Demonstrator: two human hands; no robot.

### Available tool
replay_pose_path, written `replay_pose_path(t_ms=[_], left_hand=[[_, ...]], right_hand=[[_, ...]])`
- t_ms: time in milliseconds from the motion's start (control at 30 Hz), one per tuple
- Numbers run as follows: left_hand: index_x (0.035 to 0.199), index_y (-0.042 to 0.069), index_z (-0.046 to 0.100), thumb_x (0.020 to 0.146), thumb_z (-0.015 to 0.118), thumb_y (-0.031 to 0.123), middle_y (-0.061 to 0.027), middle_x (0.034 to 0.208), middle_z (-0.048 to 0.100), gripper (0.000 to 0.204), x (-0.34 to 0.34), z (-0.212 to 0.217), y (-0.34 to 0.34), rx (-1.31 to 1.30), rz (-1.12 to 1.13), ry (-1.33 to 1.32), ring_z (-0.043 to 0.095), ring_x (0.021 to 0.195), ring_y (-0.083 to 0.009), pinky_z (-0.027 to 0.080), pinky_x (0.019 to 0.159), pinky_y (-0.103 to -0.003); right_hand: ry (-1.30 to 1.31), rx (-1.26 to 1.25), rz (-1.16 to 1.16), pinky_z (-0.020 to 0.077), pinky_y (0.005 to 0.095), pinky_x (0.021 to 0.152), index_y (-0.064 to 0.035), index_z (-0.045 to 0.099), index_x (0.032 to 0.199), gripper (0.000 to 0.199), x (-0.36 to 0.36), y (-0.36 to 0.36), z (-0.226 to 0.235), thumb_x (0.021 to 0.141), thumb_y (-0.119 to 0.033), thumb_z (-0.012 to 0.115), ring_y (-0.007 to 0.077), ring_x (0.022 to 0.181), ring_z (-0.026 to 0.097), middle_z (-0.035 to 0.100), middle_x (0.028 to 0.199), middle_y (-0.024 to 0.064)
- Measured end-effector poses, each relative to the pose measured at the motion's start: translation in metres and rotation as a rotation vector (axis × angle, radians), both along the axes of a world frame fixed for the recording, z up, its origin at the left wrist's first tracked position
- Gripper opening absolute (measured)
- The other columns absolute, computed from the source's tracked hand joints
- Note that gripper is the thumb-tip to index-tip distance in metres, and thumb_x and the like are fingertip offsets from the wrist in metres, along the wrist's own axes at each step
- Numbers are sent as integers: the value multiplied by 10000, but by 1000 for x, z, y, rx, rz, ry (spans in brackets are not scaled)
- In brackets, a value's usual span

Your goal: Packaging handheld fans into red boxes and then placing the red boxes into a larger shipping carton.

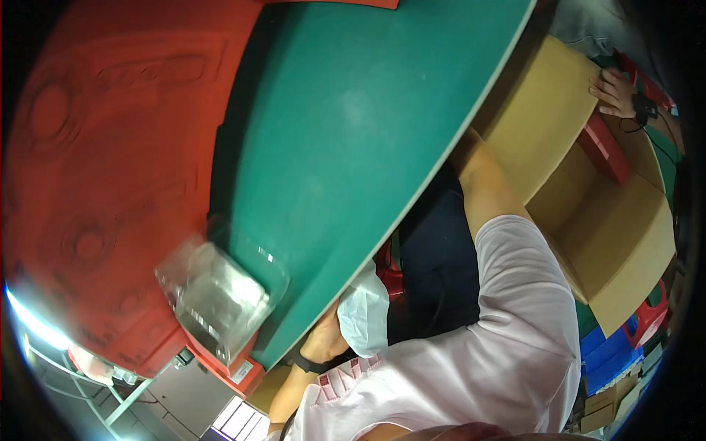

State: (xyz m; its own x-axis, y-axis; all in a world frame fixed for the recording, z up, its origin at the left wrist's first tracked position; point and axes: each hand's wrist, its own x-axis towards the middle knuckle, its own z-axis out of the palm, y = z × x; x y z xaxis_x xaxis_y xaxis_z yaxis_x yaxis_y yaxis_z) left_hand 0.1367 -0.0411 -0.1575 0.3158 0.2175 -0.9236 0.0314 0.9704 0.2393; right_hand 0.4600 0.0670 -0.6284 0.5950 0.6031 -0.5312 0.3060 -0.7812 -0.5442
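My left hand [326,339], with a black band at its wrist, is partly visible at the near edge of the green tabletop [353,110]. A pale whitish sheet or bag [364,312] hangs right beside it. Its fingers are hidden, so whether they grip the pale piece does not show. My right forearm [489,180] reaches forward toward the table edge and the open cardboard box [544,110]. The right hand itself is hidden beyond the edge. A clear plastic tray [220,298] sits at the left, between the tabletop and a large red plastic bin [140,154].
At the far right another person's hand [614,94], with a black wrist device, rests on the box's flap. A red block-like object [604,147] is in the box. Beyond it are a red stool [651,316] and blue material [610,360]. A light metal rail [121,404] stands lower left.
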Motion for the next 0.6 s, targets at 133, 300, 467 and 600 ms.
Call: replay_pose_path(t_ms=[133, 300, 467, 600], left_hand=[[1366, 73, 537, 982, 537, 573, -53, 1315, 623, 630, 12, -16, 3, -5, -66, 87, 601, 1178, -210, 489, 1015, -380], [1400, 71, 496, 962, 494, 630, -65, 1304, 624, 711, 13, -17, 5, -80, -7, 107, 623, 1117, -232, 509, 961, -409], [1435, 69, 455, 942, 451, 688, -78, 1294, 625, 792, 19, -31, 22, -114, 33, 81, 645, 1056, -253, 529, 907, -438], [1463, 68, 422, 926, 416, 735, -88, 1286, 626, 857, 14, -24, 7, -153, 105, 91, 663, 1007, -270, 545, 864, -461]], right_hand=[[-50, 30, -8, 434, 545, 1057, -81, 556, 1321, 549, 17, -8, -27, 887, -410, 634, 462, 1234, 530, 573, 1266, 257], [-73, 88, 22, 457, 531, 1027, -88, 557, 1334, 546, -4, -24, -39, 902, -416, 614, 463, 1208, 548, 581, 1267, 250], [-147, 184, 33, 480, 517, 997, -94, 558, 1347, 544, 0, -14, -48, 916, -423, 595, 464, 1181, 566, 589, 1267, 242], [-172, 252, 78, 499, 506, 973, -100, 558, 1358, 542, -28, -23, -64, 927, -428, 579, 464, 1159, 581, 596, 1268, 237]])
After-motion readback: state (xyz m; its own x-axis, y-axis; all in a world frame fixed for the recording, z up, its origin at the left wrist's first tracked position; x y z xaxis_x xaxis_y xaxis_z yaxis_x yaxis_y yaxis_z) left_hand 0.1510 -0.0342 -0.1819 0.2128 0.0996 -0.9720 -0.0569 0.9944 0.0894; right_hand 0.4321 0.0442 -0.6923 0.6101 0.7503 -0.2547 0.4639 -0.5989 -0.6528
